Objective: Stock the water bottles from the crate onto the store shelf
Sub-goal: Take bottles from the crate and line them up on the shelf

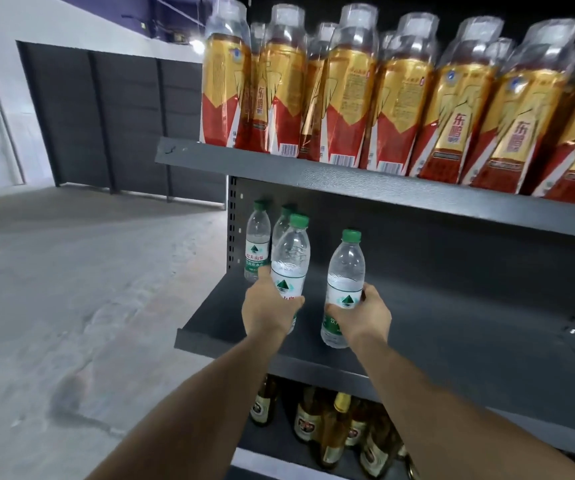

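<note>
My left hand (268,308) grips a clear water bottle (291,258) with a green cap, upright over the left part of the dark middle shelf (452,327). My right hand (362,315) grips a second green-capped water bottle (345,271) just to the right, its base near the shelf surface. Two more water bottles stand at the shelf's back left corner: one (257,240) in plain view, the other (284,220) mostly hidden behind the bottle in my left hand. The crate is not in view.
The top shelf (348,174) carries several gold-and-red drink bottles (397,95). Brown glass bottles (338,427) fill the shelf below. Bare concrete floor (71,306) lies to the left, with a dark panel wall (123,123) behind.
</note>
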`<action>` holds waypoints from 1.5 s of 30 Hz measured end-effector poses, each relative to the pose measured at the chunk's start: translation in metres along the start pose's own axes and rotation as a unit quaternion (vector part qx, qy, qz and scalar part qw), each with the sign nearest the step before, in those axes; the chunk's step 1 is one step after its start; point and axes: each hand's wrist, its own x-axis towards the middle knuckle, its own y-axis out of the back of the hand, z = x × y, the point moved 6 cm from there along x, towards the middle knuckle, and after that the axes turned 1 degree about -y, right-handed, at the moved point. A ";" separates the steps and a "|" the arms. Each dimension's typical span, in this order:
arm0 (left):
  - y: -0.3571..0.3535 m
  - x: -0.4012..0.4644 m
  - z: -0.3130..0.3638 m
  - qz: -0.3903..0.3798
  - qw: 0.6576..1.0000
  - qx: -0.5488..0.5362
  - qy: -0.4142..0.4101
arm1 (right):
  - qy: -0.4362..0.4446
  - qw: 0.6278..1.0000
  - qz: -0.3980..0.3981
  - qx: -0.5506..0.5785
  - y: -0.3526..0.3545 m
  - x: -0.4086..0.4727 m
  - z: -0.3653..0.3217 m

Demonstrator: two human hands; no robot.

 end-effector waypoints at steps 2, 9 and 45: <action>-0.008 0.014 -0.006 -0.004 1.000 -0.001 -0.009 | -0.001 1.000 0.007 -0.002 -0.010 0.010 0.000; -0.032 0.040 -0.015 -0.008 0.999 -0.026 -0.030 | 0.024 0.999 0.031 -0.008 -0.031 0.031 0.000; -0.152 0.113 -0.023 0.035 0.997 -0.043 -0.062 | 0.026 0.998 0.054 0.022 -0.076 0.139 0.041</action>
